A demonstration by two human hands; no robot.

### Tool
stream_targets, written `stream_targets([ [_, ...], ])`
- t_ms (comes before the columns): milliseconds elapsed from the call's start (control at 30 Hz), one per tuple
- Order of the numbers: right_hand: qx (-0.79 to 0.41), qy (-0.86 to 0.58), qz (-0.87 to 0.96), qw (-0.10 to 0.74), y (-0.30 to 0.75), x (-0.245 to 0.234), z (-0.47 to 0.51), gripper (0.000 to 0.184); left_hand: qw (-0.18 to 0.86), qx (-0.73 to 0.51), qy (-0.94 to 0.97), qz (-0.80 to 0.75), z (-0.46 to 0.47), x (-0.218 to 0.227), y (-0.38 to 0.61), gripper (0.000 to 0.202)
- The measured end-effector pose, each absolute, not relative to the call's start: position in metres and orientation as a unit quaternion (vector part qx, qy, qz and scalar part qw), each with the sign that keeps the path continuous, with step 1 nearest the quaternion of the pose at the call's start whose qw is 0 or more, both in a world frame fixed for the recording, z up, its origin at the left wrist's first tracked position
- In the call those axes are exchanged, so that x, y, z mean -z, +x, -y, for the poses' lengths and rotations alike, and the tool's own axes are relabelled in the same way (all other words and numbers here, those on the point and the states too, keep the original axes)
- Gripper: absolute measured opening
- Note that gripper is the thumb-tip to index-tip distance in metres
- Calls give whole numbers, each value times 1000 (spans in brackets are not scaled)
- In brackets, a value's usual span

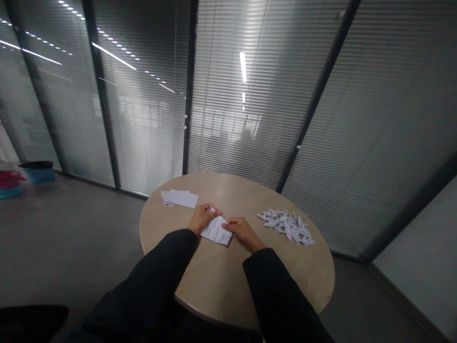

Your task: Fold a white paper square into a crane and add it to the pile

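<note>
A small white printed sheet of paper (216,230) lies folded on the round wooden table (214,281), between both hands. My left hand (202,217) pinches its upper left edge with closed fingers. My right hand (243,231) presses its right edge, fingers curled on the paper. Both arms are in black sleeves.
A stack of flat white paper sheets (179,197) lies at the table's far left. A heap of several folded white paper figures (287,226) sits on the right. Glass walls with blinds (250,119) stand behind the table. Coloured bins (24,176) stand on the floor far left.
</note>
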State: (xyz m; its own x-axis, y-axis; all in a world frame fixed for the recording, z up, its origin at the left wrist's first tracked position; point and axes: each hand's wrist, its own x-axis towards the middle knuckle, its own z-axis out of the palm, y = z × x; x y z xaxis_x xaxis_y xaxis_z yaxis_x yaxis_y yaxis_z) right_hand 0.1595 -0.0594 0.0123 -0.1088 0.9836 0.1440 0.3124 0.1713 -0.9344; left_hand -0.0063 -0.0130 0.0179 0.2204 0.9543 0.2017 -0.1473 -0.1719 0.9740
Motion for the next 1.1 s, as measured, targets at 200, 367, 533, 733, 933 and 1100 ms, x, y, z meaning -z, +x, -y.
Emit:
stream_targets([
  [200,-393,-515,622,440,160,-10,59,27,544,-480,592,-352,8,-12,-6,39],
  [367,-394,-506,632,436,161,-8,56,28,526,-463,610,-370,6,-10,-7,34],
  [533,-407,-505,624,436,160,-10,57,30,516,-469,622,-356,6,-10,-7,34],
  [733,-388,-493,628,460,160,-9,57,32,502,-470,642,-340,7,-10,-7,36],
  [933,-352,-495,655,449,162,-6,53,27,483,-466,665,-329,8,-11,-6,33],
  [1100,-328,-488,670,452,162,-9,55,21,516,-456,659,-301,11,-10,-5,42],
])
